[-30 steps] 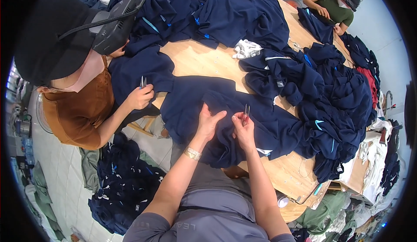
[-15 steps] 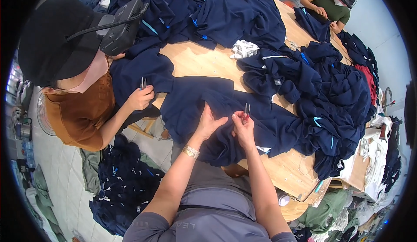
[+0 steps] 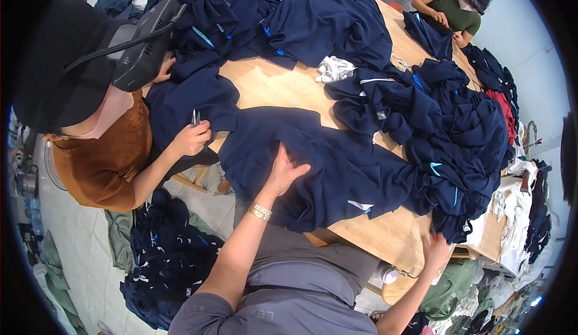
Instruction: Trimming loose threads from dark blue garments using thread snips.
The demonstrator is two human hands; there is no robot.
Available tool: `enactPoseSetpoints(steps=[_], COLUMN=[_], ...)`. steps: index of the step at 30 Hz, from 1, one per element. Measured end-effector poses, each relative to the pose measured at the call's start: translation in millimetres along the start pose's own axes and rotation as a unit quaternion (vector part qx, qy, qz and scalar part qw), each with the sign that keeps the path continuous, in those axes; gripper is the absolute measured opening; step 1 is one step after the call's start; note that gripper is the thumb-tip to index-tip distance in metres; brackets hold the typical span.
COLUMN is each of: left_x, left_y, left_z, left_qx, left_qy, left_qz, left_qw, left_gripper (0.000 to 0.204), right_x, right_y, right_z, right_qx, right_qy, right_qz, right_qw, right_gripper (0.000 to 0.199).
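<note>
- Spanning the middle of the view, a wooden bench (image 3: 271, 85) carries dark blue clothing across most of its top.
- Heap of navy garments (image 3: 457, 136), with pale blue trim, piled along the far and right-hand parts of the bench; a red piece shows at its right rim.
- Navy garment (image 3: 313, 166), spread flat on the near part of the bench, directly in front of the person; a small white label shows near its lower hem.
- Second pile of navy cloth (image 3: 165, 263), on the tiled floor to the left, below the bench edge.
- Co-worker in a brown top (image 3: 102, 160), seated at the left, holding small snips (image 3: 195, 118) over another navy piece.
- Second co-worker in a green top (image 3: 448, 1), at the far end of the bench.
- White cloth scrap (image 3: 335, 69), on bare wood beyond the spread garment.
- Left hand (image 3: 283, 172), resting on the spread garment near its left middle; fingers open and pressed flat on the cloth, gripping nothing.
- Right hand (image 3: 436, 252), at the near right edge of the bench, just below the heap's hanging cloth; whether its fingers hold anything cannot be told.
</note>
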State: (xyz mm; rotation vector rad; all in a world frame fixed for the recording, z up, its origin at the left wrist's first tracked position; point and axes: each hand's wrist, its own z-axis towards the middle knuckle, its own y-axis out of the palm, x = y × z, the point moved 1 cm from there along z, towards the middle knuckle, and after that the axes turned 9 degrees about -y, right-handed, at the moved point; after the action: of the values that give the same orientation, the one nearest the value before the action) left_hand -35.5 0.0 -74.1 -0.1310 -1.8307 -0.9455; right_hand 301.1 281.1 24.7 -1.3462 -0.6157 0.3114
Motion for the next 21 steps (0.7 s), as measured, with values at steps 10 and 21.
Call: enactPoseSetpoints(steps=[10, 21], left_x=[0, 29], left_y=[5, 65], left_z=[2, -36], left_qx=[-0.008, -0.105], left_qy=[0.0, -0.1], left_qz=[-0.018, -0.271], left_qw=[1.0, 0.952], left_gripper=[0.086, 0.047], right_x=[115, -156], right_y=[103, -38], right_z=[-69, -6], right_qx=[-0.07, -0.1], right_qy=[0.206, -0.08], right_qz=[0.251, 0.681], right_qw=[0.943, 0.721], right_gripper=[0.02, 0.029])
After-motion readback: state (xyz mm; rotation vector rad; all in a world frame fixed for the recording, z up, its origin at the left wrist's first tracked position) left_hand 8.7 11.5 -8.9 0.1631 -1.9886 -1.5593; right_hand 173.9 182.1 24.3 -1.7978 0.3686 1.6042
